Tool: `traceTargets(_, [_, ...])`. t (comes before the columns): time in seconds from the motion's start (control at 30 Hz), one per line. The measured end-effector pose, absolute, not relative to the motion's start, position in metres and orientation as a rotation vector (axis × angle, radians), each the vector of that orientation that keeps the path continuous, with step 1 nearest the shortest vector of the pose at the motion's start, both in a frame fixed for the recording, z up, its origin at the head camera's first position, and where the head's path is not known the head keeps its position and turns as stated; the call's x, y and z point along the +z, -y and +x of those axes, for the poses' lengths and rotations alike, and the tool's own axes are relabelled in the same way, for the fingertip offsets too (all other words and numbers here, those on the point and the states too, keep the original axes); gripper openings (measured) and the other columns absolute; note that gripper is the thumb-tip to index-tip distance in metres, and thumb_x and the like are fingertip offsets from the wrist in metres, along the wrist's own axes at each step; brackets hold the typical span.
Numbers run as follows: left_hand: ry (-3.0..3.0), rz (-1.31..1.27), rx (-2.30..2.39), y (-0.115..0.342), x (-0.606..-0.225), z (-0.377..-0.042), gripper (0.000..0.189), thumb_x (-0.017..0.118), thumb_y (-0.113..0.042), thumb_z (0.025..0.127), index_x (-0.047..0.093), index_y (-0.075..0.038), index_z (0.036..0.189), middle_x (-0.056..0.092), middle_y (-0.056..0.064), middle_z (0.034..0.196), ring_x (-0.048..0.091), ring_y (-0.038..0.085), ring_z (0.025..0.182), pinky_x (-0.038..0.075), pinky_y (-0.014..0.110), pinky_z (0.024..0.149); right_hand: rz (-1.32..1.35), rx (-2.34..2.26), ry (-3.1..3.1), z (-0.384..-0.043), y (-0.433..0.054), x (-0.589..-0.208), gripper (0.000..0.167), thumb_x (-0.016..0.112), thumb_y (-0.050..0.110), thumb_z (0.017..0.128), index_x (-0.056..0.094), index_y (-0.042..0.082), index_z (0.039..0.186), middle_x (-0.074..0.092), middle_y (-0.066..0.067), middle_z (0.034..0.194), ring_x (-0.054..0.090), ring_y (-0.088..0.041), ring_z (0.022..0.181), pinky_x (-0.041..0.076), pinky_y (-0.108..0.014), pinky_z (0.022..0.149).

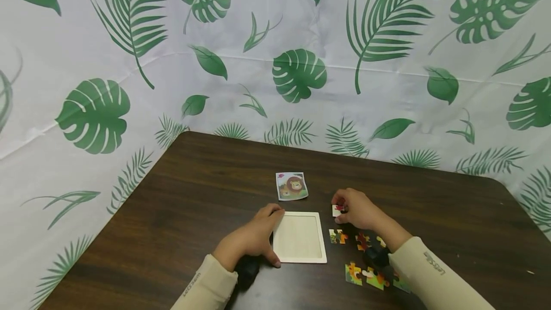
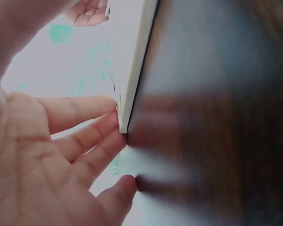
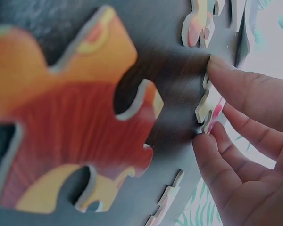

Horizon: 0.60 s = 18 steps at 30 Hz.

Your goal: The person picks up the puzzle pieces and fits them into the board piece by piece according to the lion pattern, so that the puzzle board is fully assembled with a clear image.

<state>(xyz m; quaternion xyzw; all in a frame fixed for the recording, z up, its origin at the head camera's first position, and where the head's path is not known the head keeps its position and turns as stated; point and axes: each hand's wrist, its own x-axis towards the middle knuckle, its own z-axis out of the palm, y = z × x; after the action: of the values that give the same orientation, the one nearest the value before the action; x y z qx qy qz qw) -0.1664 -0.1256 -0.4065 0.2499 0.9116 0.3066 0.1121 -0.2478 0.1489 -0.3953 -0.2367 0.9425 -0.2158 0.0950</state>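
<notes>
My left hand (image 1: 254,236) spans the left side of a square, pale wooden puzzle tray (image 1: 324,248). In the left wrist view its fairly straight fingers (image 2: 80,110) touch the tray's corner, with the little finger down on the table. My right hand (image 1: 355,208) pinches a puzzle piece (image 1: 337,210), white with a pink-red patch, to the right of the tray. Thumb and fingertips meet its edges close over the table in the right wrist view. Just below that hand lies an orange and green puzzle piece (image 1: 338,236). A dark red puzzle piece (image 3: 80,127) looms large in the right wrist view.
A small lion picture card (image 1: 292,186) lies beyond the tray. Several more puzzle pieces (image 1: 354,274) are scattered on the brown table (image 1: 206,176) under and beside the right forearm, which partly hides some. A leaf-patterned cloth (image 1: 241,75) hangs behind the table.
</notes>
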Motion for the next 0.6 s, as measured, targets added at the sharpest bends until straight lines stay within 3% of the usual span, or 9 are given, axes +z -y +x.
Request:
traceTargets(0.33, [-2.657, 0.710, 0.936, 0.1305, -0.4080, -0.1684, 0.109, 0.091, -0.027, 0.051, 0.033, 0.003, 0.138, 0.029, 0.013, 0.137, 0.028, 0.027, 0.124, 0.031, 0.041, 0.100, -0.760, -0.676, -2.814, -0.2468, -0.1450, -0.3957, 0.038, 0.083, 0.007, 0.065, 0.055, 0.008, 0.091, 0.053, -0.001, 0.080, 0.049, -0.017, 0.071, 0.044, -0.034, 0.063])
traceTargets(0.6, [-2.665, 0.700, 0.923, 0.1326, -0.4092, -0.1699, 0.108, 0.091, -0.027, 0.051, 0.035, 0.001, 0.138, 0.030, 0.011, 0.136, 0.030, 0.025, 0.124, 0.031, 0.039, 0.101, -0.741, -0.701, -2.830, -0.2425, -0.1390, -0.3972, 0.026, 0.078, 0.006, 0.071, 0.060, 0.011, 0.087, 0.050, 0.001, 0.073, 0.044, -0.017, 0.066, 0.038, -0.032, 0.059])
